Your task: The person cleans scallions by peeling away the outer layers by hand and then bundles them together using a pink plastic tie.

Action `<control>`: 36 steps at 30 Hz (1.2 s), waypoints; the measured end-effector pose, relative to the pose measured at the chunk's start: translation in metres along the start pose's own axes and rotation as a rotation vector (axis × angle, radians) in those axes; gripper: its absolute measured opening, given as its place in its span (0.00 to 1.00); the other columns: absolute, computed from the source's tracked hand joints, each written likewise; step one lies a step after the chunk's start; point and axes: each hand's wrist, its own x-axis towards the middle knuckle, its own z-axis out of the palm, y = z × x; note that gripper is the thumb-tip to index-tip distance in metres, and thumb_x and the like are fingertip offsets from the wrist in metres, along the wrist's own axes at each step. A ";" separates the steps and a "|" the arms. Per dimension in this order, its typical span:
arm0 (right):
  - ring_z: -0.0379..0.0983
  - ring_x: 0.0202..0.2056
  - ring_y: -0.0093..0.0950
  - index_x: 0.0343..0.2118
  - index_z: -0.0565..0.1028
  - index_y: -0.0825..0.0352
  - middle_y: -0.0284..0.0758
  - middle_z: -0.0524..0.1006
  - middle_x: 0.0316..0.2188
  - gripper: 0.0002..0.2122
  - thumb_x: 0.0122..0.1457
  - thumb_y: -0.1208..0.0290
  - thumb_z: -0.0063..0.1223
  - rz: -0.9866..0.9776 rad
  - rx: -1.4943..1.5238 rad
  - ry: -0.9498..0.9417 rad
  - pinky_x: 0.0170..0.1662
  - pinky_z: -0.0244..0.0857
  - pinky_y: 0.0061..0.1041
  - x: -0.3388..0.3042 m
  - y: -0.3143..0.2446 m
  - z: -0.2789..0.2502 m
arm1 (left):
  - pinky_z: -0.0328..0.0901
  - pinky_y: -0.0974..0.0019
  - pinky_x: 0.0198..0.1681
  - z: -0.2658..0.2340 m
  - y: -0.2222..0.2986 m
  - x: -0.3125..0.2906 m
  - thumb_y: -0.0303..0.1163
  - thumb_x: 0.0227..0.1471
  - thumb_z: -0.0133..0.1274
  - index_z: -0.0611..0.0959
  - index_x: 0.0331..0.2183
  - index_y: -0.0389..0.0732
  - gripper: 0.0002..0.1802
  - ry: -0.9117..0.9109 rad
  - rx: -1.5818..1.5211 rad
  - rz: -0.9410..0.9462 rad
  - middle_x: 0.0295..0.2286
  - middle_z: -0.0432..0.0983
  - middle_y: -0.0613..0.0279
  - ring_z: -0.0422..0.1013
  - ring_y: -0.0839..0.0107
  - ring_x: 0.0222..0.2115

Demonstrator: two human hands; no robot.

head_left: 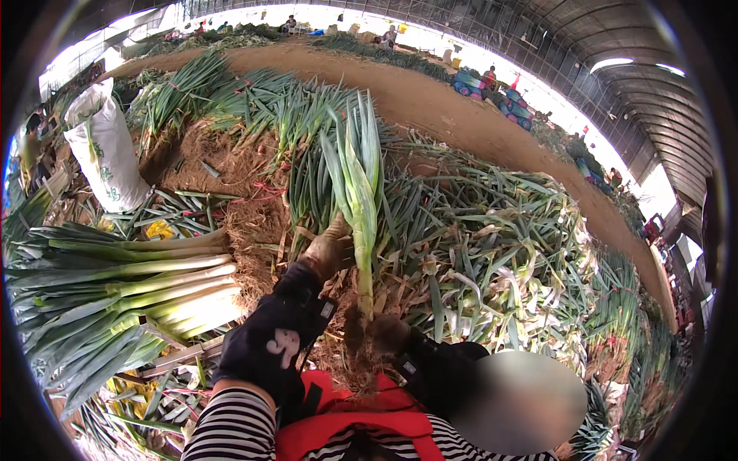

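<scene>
A leek (361, 207) stands roughly upright in front of me, green leaves up and brown roots down. My left hand (329, 252) is closed at the left side of its stalk, below the spreading leaves. Lower down, my right hand (389, 335) is closed by the base, against the roots; its fingertips are partly hidden. Dark sleeve covers reach to both wrists. To my left lies a pile of leeks (177, 284) with pale stalks, their white ends pointing toward the middle.
Leek leaves and peelings (500, 253) are heaped on the right. Leek bundles (269, 107) with roots lie ahead, near a white sack (108, 150). Beyond runs a bare dirt path (430, 115); people sit farther off. A blurred patch covers the lower right.
</scene>
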 end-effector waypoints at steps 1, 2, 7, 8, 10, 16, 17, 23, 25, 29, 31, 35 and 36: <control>0.69 0.43 0.26 0.55 0.61 0.68 0.34 0.71 0.42 0.23 0.56 0.73 0.49 0.050 -0.107 -0.018 0.47 0.64 0.30 0.003 0.001 -0.006 | 0.64 0.64 0.48 -0.001 -0.004 0.008 0.47 0.57 0.48 0.69 0.52 0.38 0.28 -0.145 -0.212 0.046 0.44 0.72 0.57 0.70 0.63 0.41; 0.69 0.43 0.25 0.54 0.62 0.68 0.33 0.72 0.41 0.23 0.56 0.74 0.50 0.096 -0.215 -0.031 0.47 0.64 0.30 0.004 0.001 -0.014 | 0.63 0.65 0.48 -0.002 -0.008 0.017 0.45 0.58 0.48 0.70 0.51 0.38 0.25 -0.295 -0.424 0.088 0.43 0.72 0.57 0.70 0.64 0.41; 0.68 0.46 0.26 0.54 0.62 0.69 0.34 0.72 0.42 0.23 0.55 0.72 0.53 0.228 -0.404 0.265 0.51 0.63 0.28 0.013 -0.019 -0.019 | 0.68 0.63 0.42 0.003 0.001 0.021 0.33 0.53 0.55 0.72 0.48 0.36 0.21 -0.096 -0.264 0.244 0.39 0.75 0.58 0.72 0.64 0.38; 0.69 0.47 0.28 0.56 0.61 0.69 0.35 0.72 0.44 0.24 0.57 0.70 0.52 0.144 -0.316 0.321 0.52 0.62 0.28 0.020 -0.029 -0.022 | 0.68 0.63 0.42 0.001 0.002 0.016 0.31 0.52 0.56 0.73 0.48 0.36 0.21 -0.080 -0.196 0.295 0.38 0.75 0.57 0.72 0.64 0.38; 0.69 0.48 0.29 0.57 0.60 0.70 0.36 0.72 0.45 0.25 0.58 0.67 0.51 0.047 -0.221 0.395 0.54 0.61 0.28 0.030 -0.048 -0.032 | 0.69 0.63 0.43 0.012 0.003 0.009 0.27 0.51 0.57 0.73 0.47 0.36 0.21 -0.086 -0.122 0.387 0.37 0.75 0.55 0.72 0.64 0.38; 0.70 0.39 0.24 0.48 0.68 0.72 0.34 0.73 0.39 0.19 0.64 0.58 0.43 -0.491 -1.088 0.627 0.44 0.63 0.24 0.077 -0.057 -0.027 | 0.69 0.64 0.42 0.012 -0.008 -0.009 0.27 0.49 0.59 0.73 0.47 0.35 0.22 -0.032 -0.107 0.485 0.38 0.75 0.58 0.72 0.66 0.38; 0.68 0.36 0.18 0.43 0.71 0.72 0.30 0.74 0.34 0.17 0.64 0.59 0.43 -0.548 -1.074 0.724 0.39 0.62 0.21 0.081 -0.056 -0.008 | 0.69 0.65 0.42 0.014 -0.007 -0.013 0.27 0.49 0.59 0.74 0.47 0.35 0.22 0.001 -0.148 0.466 0.38 0.75 0.59 0.72 0.66 0.38; 0.70 0.27 0.20 0.35 0.74 0.70 0.32 0.74 0.25 0.18 0.64 0.57 0.41 -0.473 -0.581 0.949 0.31 0.64 0.23 0.097 -0.059 -0.016 | 0.66 0.61 0.46 0.005 -0.010 -0.004 0.37 0.53 0.55 0.73 0.49 0.40 0.22 -0.074 -0.239 0.479 0.40 0.74 0.58 0.71 0.64 0.39; 0.70 0.27 0.20 0.37 0.73 0.69 0.32 0.74 0.24 0.20 0.65 0.54 0.39 -0.368 -0.493 0.921 0.29 0.65 0.23 0.095 -0.060 -0.014 | 0.66 0.61 0.44 0.004 -0.002 -0.012 0.43 0.55 0.51 0.72 0.50 0.40 0.24 -0.174 -0.285 0.386 0.39 0.74 0.57 0.70 0.62 0.36; 0.71 0.26 0.27 0.41 0.68 0.68 0.34 0.73 0.25 0.24 0.62 0.45 0.36 -0.334 -0.034 0.696 0.30 0.68 0.25 0.099 -0.046 -0.005 | 0.68 0.60 0.31 0.000 0.007 -0.019 0.52 0.57 0.43 0.73 0.44 0.41 0.25 -0.268 -0.413 0.426 0.34 0.73 0.55 0.69 0.62 0.26; 0.72 0.26 0.30 0.39 0.67 0.66 0.33 0.71 0.24 0.24 0.62 0.45 0.36 -0.310 0.071 0.700 0.30 0.69 0.29 0.096 -0.046 0.003 | 0.67 0.60 0.26 -0.002 0.014 -0.018 0.54 0.58 0.40 0.72 0.43 0.43 0.25 -0.218 -0.362 0.462 0.31 0.73 0.56 0.69 0.64 0.23; 0.63 0.20 0.24 0.40 0.69 0.63 0.29 0.67 0.21 0.23 0.59 0.44 0.42 -0.248 0.241 0.610 0.23 0.60 0.27 0.075 -0.050 -0.075 | 0.66 0.60 0.25 0.003 0.030 -0.013 0.58 0.57 0.39 0.70 0.47 0.41 0.31 -0.029 -0.320 0.543 0.25 0.70 0.61 0.67 0.67 0.23; 0.61 0.19 0.23 0.40 0.69 0.62 0.28 0.66 0.20 0.22 0.59 0.45 0.43 -0.202 0.170 0.660 0.22 0.58 0.26 0.076 -0.049 -0.069 | 0.65 0.61 0.24 -0.015 0.034 -0.017 0.58 0.57 0.39 0.70 0.48 0.40 0.32 -0.077 -0.385 0.537 0.24 0.68 0.62 0.66 0.68 0.22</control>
